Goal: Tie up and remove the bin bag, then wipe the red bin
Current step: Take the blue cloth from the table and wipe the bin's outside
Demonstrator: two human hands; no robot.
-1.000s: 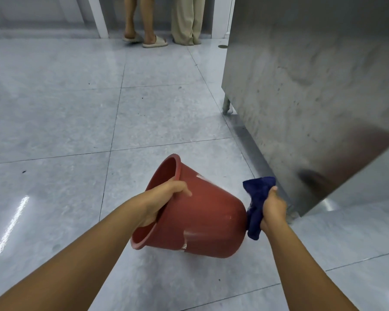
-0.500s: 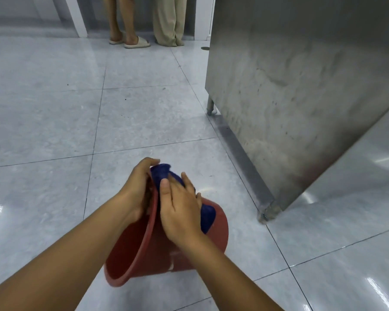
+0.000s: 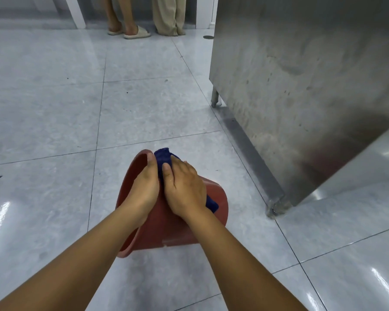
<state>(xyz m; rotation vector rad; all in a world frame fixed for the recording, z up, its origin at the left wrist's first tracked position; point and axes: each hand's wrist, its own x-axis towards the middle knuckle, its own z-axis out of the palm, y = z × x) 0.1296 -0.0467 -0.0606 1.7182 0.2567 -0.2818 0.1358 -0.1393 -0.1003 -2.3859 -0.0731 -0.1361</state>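
The red bin (image 3: 173,230) is tipped on its side above the tiled floor, its mouth turned to the left and its base to the right. My left hand (image 3: 144,185) grips the upper rim, fingers hidden inside. A dark blue cloth (image 3: 164,159) lies on the bin's upper side wall near the rim, and my right hand (image 3: 184,187) presses flat on it. One end of the cloth pokes out beyond my fingertips, the other shows below my wrist. No bin bag is in view.
A steel cabinet (image 3: 301,86) on short legs stands close on the right, its near corner foot (image 3: 273,209) just right of the bin. Two people's legs (image 3: 144,16) stand at the far end. Grey glossy tiles (image 3: 54,108) spread to the left.
My right hand carried the cloth from the bin's base up onto its side wall by the rim. The bin's mouth has swung toward me and my left hand's hold on the rim has stayed.
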